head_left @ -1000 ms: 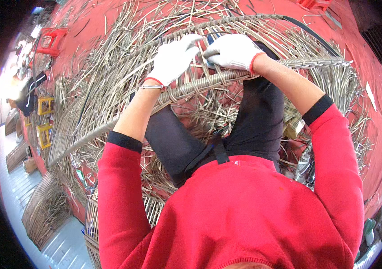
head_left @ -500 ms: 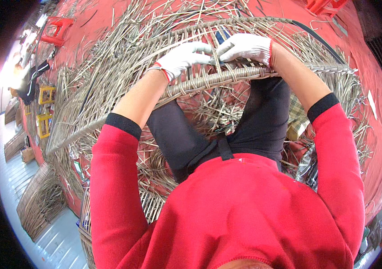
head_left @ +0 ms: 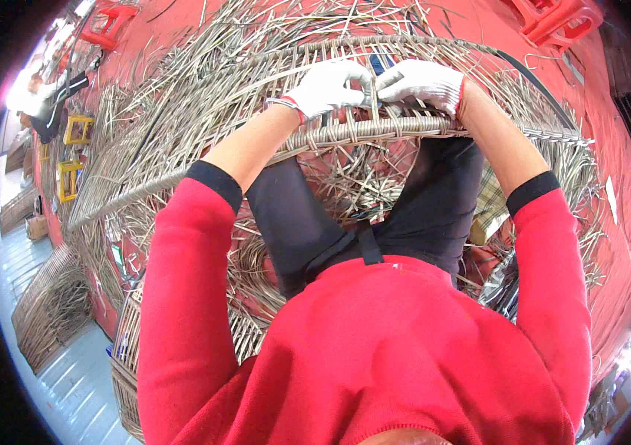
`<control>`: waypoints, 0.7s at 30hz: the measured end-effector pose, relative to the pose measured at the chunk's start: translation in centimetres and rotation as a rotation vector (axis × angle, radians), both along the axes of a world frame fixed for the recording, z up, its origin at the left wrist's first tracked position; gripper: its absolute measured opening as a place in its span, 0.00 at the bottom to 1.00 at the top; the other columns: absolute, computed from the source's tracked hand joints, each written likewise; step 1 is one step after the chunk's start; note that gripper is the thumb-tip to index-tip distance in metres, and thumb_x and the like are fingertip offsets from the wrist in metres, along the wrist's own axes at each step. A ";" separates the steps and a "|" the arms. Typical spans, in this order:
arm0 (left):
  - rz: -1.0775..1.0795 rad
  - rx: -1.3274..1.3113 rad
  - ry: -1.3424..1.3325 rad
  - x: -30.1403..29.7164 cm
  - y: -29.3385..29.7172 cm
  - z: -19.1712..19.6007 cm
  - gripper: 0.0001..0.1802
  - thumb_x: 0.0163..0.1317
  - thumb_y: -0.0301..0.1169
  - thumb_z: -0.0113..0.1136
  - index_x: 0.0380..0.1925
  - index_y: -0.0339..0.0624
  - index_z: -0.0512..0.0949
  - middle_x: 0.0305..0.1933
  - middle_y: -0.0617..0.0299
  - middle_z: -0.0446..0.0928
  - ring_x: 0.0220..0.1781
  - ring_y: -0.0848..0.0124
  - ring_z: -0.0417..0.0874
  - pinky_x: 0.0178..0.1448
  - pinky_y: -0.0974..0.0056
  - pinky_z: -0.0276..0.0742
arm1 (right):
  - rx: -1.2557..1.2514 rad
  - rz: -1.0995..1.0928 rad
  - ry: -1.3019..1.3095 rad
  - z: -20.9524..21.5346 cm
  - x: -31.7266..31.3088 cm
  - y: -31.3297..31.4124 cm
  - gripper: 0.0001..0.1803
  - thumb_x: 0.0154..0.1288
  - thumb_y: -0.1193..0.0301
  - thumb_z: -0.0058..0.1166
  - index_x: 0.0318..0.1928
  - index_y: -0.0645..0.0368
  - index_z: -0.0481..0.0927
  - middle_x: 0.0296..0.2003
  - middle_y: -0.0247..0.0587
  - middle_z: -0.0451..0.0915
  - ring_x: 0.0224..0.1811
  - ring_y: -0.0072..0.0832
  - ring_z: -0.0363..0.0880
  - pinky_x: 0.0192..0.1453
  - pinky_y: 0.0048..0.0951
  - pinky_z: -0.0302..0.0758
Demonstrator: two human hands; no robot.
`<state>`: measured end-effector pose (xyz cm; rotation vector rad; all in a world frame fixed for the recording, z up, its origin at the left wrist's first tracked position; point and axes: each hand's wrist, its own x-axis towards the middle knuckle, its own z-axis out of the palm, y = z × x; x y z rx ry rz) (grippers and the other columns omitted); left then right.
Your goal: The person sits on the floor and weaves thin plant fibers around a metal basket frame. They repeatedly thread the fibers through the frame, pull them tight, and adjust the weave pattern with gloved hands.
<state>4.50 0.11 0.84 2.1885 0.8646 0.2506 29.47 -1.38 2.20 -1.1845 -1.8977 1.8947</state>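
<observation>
A woven wicker panel (head_left: 352, 134) is positioned across the dark-trousered legs (head_left: 434, 185). Its upright strand (head_left: 374, 110) is flanked by the gloved left hand (head_left: 332, 87) and right hand (head_left: 423, 81); whether either grip is closed cannot be told.

This place looks like a weaving workshop: loose, thin, grey-brown strips (head_left: 366, 184) cover much of the red floor (head_left: 630, 252), a large half-woven panel (head_left: 341, 134) of similar strips lies in the middle, and another curved, grey-brown woven piece (head_left: 52, 311) is at the left.
</observation>
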 end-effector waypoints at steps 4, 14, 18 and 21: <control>-0.058 0.859 0.125 -0.3 -0.1 0.9 0.12 0.57 0.39 0.68 0.41 0.55 0.85 0.39 0.63 0.81 0.56 0.64 0.80 0.72 0.43 0.65 | 0.212 0.001 -0.036 0.6 -0.1 -0.2 0.13 0.70 0.63 0.60 0.43 0.59 0.89 0.32 0.31 0.84 0.36 0.21 0.80 0.43 0.29 0.76; -0.092 1.114 0.318 -2.7 -1.2 5.4 0.08 0.59 0.46 0.65 0.36 0.61 0.85 0.29 0.69 0.81 0.45 0.65 0.82 0.77 0.44 0.62 | 1.250 0.049 -0.468 1.2 -4.0 -1.8 0.18 0.72 0.52 0.53 0.45 0.48 0.88 0.41 0.38 0.85 0.49 0.38 0.83 0.56 0.44 0.77; -0.120 1.146 0.357 -5.5 -0.8 7.2 0.10 0.61 0.44 0.63 0.40 0.61 0.84 0.32 0.66 0.81 0.43 0.64 0.81 0.73 0.47 0.66 | 1.065 0.011 -0.370 1.9 -5.6 -1.7 0.18 0.73 0.52 0.54 0.43 0.52 0.87 0.37 0.37 0.85 0.43 0.35 0.83 0.50 0.39 0.77; 0.096 0.842 0.341 -5.9 -1.6 5.7 0.10 0.62 0.42 0.62 0.43 0.60 0.84 0.32 0.63 0.81 0.41 0.61 0.81 0.64 0.47 0.70 | 0.583 -0.072 -0.128 2.1 -7.0 -1.7 0.19 0.74 0.54 0.57 0.39 0.59 0.85 0.26 0.30 0.78 0.31 0.21 0.74 0.40 0.29 0.71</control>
